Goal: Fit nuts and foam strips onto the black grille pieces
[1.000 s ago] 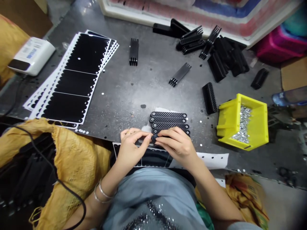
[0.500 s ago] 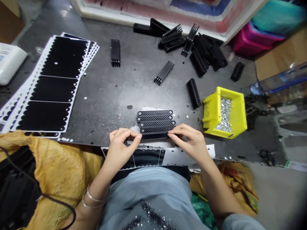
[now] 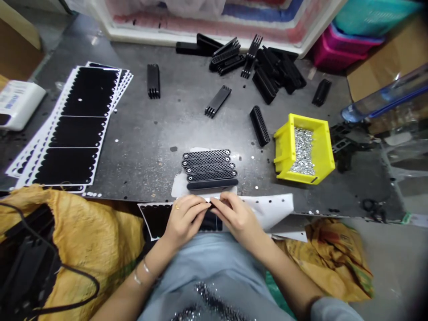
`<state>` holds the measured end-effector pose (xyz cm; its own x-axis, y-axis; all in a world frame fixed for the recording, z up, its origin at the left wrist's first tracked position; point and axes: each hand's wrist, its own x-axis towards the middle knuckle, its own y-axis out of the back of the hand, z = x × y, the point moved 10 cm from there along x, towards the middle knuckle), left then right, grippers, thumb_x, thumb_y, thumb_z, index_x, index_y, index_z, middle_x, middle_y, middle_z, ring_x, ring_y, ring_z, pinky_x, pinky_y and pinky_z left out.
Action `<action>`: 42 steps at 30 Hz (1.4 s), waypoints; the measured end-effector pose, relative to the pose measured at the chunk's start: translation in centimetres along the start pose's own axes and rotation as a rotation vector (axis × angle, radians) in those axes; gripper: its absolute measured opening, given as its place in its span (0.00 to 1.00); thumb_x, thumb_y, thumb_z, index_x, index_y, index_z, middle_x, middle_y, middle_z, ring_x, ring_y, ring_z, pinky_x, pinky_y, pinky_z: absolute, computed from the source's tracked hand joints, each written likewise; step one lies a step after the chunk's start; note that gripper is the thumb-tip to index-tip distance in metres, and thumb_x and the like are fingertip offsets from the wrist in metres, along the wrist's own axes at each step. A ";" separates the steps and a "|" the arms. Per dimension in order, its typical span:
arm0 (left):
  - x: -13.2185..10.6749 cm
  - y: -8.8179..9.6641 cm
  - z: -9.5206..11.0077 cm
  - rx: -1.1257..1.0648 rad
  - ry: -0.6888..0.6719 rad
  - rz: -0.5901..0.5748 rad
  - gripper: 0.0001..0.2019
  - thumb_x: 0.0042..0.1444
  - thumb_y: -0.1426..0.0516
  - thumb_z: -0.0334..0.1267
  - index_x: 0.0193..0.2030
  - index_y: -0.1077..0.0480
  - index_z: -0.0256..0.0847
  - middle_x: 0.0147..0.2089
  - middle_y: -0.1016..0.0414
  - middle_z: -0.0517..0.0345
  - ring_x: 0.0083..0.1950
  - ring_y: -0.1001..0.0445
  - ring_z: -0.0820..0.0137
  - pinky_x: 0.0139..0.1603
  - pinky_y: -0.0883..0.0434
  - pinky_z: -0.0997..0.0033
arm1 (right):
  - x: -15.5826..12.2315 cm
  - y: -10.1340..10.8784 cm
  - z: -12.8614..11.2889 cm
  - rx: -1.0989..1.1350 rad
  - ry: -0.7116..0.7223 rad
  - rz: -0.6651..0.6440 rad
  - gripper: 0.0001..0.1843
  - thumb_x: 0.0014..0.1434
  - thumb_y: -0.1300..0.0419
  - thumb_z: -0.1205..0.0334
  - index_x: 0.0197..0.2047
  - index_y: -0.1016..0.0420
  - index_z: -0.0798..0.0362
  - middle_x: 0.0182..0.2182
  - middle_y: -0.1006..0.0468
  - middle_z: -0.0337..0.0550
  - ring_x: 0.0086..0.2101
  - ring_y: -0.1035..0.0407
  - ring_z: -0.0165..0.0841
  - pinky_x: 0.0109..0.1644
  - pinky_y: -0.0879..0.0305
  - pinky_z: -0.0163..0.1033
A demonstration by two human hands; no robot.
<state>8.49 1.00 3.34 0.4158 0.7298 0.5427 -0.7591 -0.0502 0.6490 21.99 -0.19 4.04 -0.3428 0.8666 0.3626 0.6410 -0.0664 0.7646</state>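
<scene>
At the table's front edge, my left hand (image 3: 186, 217) and my right hand (image 3: 238, 218) pinch, fingertips nearly touching, at the upper edge of a sheet of black stickers (image 3: 157, 219) on white backing. The sheet hangs partly over the edge, and the fingers cover its middle. Exactly what lies between the fingertips is too small to see. Just beyond the hands, several black plastic bars with mesh faces (image 3: 210, 167) lie side by side, silver round pieces at their ends. The nearest bar (image 3: 212, 183) has a smooth black top. Neither hand touches the bars.
A yellow bin (image 3: 321, 165) of small silver parts stands at the right. Loose black bars (image 3: 264, 84) are heaped at the back, others scattered mid-table. Stacked sticker sheets (image 3: 78, 129) lie left, near a yellow sack (image 3: 90, 236). Scissors (image 3: 372, 207) are at the right.
Both hands have left the nearest bar, moved toward my body and come together at the sticker sheet. The smooth top of that bar now shows in full. The view has shifted slightly.
</scene>
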 end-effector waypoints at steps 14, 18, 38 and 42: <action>0.1 0.8 -0.7 -0.066 0.135 0.144 0.10 0.64 0.38 0.29 0.48 0.27 0.47 0.42 0.17 0.58 0.45 0.19 0.67 0.51 0.27 0.62 | 2.7 5.0 3.9 0.468 -0.262 0.106 0.10 0.68 0.38 0.63 0.52 0.25 0.45 0.43 0.28 0.43 0.37 0.27 0.32 0.39 0.25 0.40; 2.0 4.0 -5.1 0.037 0.471 0.121 0.02 0.66 0.39 0.36 0.42 0.24 0.46 0.40 0.17 0.59 0.47 0.22 0.65 0.56 0.33 0.57 | 7.3 2.3 1.0 0.119 0.046 0.076 0.17 0.71 0.41 0.67 0.60 0.25 0.46 0.46 0.19 0.47 0.45 0.24 0.36 0.49 0.28 0.45; 3.0 1.4 -10.0 -0.168 0.743 -0.151 0.08 0.62 0.39 0.41 0.31 0.24 0.46 0.34 0.19 0.62 0.42 0.24 0.64 0.56 0.35 0.57 | 7.7 2.2 4.8 0.191 -0.098 -0.136 0.11 0.68 0.36 0.58 0.52 0.18 0.48 0.43 0.18 0.46 0.42 0.25 0.37 0.46 0.26 0.45; 3.0 1.5 -10.2 -0.182 0.744 -0.147 0.09 0.61 0.39 0.43 0.30 0.25 0.45 0.34 0.19 0.62 0.41 0.24 0.64 0.55 0.34 0.58 | 6.5 3.7 7.5 0.339 -0.207 -0.047 0.06 0.67 0.36 0.62 0.45 0.16 0.47 0.37 0.19 0.42 0.36 0.25 0.33 0.39 0.27 0.40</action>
<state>3.45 10.07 0.46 0.1225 0.9889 -0.0841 -0.8191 0.1486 0.5540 27.25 8.94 5.22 -0.2537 0.9485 0.1898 0.8300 0.1127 0.5462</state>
